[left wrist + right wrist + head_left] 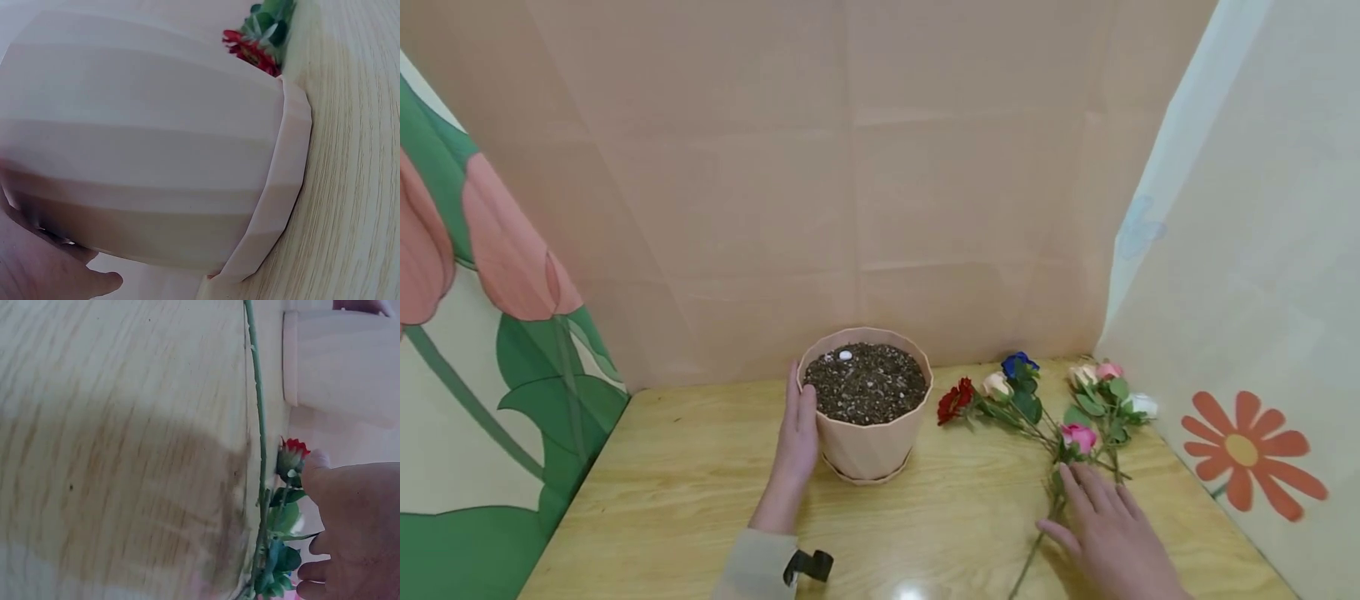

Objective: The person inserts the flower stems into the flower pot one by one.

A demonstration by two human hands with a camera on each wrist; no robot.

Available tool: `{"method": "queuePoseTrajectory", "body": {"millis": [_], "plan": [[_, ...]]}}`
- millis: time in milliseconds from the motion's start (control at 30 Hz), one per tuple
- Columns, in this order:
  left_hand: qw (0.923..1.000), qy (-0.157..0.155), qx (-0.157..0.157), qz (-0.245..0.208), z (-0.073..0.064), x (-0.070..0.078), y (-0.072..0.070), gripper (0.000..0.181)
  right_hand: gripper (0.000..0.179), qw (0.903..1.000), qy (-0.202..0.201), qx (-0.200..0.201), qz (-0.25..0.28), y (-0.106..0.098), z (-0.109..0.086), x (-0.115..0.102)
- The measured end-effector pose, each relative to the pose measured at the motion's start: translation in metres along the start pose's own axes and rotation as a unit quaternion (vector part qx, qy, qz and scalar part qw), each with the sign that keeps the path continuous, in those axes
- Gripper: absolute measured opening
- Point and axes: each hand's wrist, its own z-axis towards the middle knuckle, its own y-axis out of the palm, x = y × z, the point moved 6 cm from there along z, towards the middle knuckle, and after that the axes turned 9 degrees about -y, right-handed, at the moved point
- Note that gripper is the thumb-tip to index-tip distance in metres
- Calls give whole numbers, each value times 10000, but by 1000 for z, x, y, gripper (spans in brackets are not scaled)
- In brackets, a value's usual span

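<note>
Evidently our left hand (pixel 796 446) rests, fingers extended, against the soil-filled pot (pixel 868 448) on the bench (pixel 685 492), likely weighty and rigid; our right hand (pixel 1108 525), loosely spread, is beside the nearer pink rose (pixel 1078 437), right of the pot, probably light, best pinched mid-stem.

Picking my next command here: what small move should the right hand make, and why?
Probably lower the right hand and pinch the long stem near its thumb: it holds nothing yet, the left hand rests against the pot, and no stem stands in the soil.
</note>
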Motion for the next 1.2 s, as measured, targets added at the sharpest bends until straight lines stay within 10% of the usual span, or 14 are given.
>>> {"method": "queuePoseTrajectory", "body": {"millis": [533,1200], "plan": [[10000,34,6,-29,-1,-2,2,65,92,9988,77,-292,385,25,12,1],[9998,67,14,-183,1,-3,2,65,90,9959,-576,384,588,38,66,10]]}}
